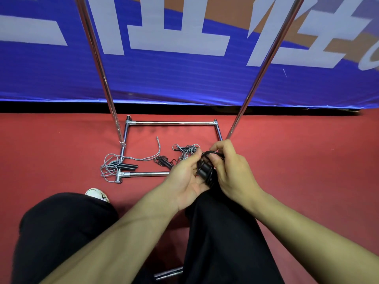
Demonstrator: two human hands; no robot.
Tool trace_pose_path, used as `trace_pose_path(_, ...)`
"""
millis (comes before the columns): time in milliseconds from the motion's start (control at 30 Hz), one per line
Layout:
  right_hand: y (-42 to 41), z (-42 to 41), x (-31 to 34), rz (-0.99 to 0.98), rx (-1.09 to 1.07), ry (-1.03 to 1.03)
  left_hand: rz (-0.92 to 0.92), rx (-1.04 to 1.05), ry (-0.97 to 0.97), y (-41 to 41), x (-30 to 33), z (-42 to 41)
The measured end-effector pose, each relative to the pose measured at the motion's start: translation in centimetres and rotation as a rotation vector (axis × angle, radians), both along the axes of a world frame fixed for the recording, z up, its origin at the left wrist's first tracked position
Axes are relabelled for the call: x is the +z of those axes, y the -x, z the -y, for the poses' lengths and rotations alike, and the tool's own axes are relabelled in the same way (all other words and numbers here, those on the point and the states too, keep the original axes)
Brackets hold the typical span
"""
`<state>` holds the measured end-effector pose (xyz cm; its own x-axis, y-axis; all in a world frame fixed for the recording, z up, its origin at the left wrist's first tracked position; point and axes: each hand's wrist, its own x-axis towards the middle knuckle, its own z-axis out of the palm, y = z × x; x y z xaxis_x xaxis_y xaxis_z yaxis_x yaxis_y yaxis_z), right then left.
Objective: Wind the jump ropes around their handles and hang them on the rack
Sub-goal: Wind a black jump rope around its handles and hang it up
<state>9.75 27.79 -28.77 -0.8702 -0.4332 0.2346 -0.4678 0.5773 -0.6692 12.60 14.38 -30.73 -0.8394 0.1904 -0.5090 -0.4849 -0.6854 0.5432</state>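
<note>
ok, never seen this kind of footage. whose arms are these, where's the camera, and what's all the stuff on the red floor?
No robot here: a person crouches, filmed by a wide-angle camera on their own head, looking down at their hands. It is the only view. The left hand and the right hand together hold a black rope, its cord looped around its handles. On the red floor stands a chrome rack: a rectangular base with two uprights rising out of frame. Inside and around the base lie more ropes: a grey one at the left corner, loose, and two tangled ones nearer the hands. Behind is a blue banner.
</note>
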Motion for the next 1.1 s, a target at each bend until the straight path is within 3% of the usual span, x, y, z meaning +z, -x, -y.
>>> trace_pose_path(233,0.2,0.0,0.1,-0.062,0.006,0.018,-0.192,0.102,0.086,-1.1,-0.1,-1.3)
trace_pose_path(467,0.2,1.4,0.3,-0.1,0.031,0.071,-0.297,0.328,0.347,-0.7,0.0,-2.1)
trace_pose_path(600,0.8,3.7,1.0,-0.208,0.061,0.145,-0.385,0.454,0.626,1.0,0.6,0.6)
trace_pose_path(700,2.1,5.8,1.7,-0.208,0.043,0.208,-0.457,0.473,0.714,2.8,1.7,3.5)
trace_pose_path(833,4.1,9.1,2.5,-0.054,-0.027,0.313,-0.423,0.483,0.631,5.3,2.2,7.0)
trace_pose_path(933,5.9,11.6,1.9,0.185,-0.069,0.422,-0.258,0.525,0.344,6.9,1.5,8.9)
trace_pose_path(1000,7.4,12.7,0.9,0.228,-0.057,0.392,-0.195,0.487,0.17,7.7,0.2,9.9)
trace_pose_path(1100,9.0,13.5,-1.1,0.293,-0.013,0.345,-0.128,0.47,0.091,8.6,-1.5,11.3)
